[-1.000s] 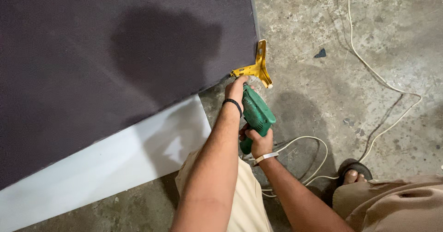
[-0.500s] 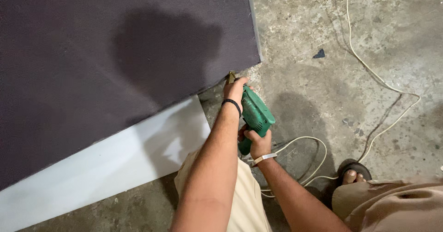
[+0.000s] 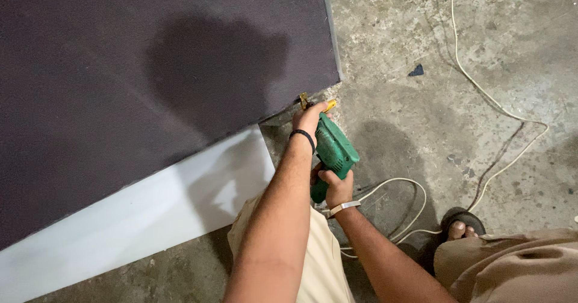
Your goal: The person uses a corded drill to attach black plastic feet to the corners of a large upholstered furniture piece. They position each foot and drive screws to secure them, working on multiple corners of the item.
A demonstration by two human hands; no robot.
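Hands meet on a green power drill [image 3: 333, 151] held low over the concrete floor [image 3: 421, 50]. The right hand [image 3: 333, 185] is wrapped tight around the drill's grip at its lower end, fingers curled over the green casing, with a pale watch band [image 3: 343, 207] on the wrist just behind it. The left hand [image 3: 308, 116] lies ahead of the right, at the front of the drill, its fingers closed about the nose of the tool; a black band [image 3: 303, 137] circles that wrist. Just past the left fingertips a small yellow metal piece [image 3: 327, 105] shows, pressed to the lower edge of a big panel covered in dark purple fabric [image 3: 150, 86]. How much of the yellow piece is hidden under the hand cannot be told.

The panel spreads out ahead of and to the left of both hands, its corner just beyond the left hand. A white board [image 3: 138, 218] lies under the panel's near edge, to the left of the left forearm. A white cord [image 3: 481, 92] runs across the floor to the right of the hands and loops back behind the right wrist. A dark sandal with toes showing [image 3: 460, 223] rests on the floor to the right of the right forearm, beside a knee in tan cloth [image 3: 512, 267].
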